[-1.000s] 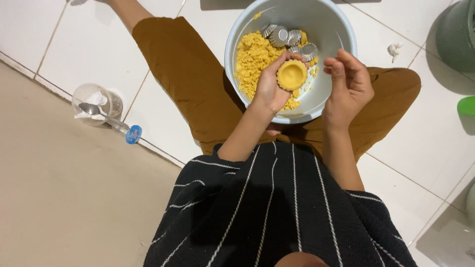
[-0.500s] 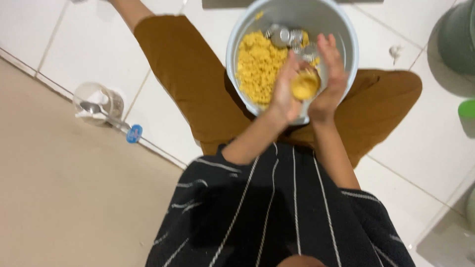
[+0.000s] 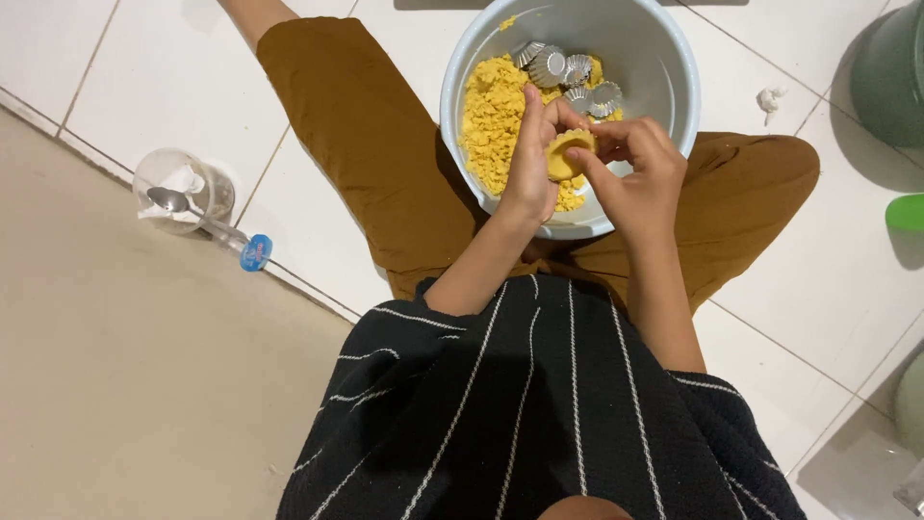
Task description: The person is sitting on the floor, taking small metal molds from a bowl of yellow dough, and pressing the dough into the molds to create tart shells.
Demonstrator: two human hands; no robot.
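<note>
A person in a black top with thin white stripes (image 3: 539, 404) is sitting on the white tiled floor (image 3: 164, 87), brown trousers (image 3: 356, 135) spreading to either side. Above the lap, the left hand (image 3: 532, 164) is cupping a small round piece of yellow dough (image 3: 563, 159), fingers curling around its side, while the right hand (image 3: 635, 173) is pinching its edge between thumb and fingertips. Both hands are hovering over the near rim of a pale grey bowl (image 3: 664, 96), hiding part of it. Inside, crumbly yellow dough (image 3: 491, 116) is lying at the left and several fluted metal tart moulds (image 3: 568, 72) are sitting farther back. Off to the left, a clear glass holding a spoon (image 3: 183, 197) is standing on the tiles.
</note>
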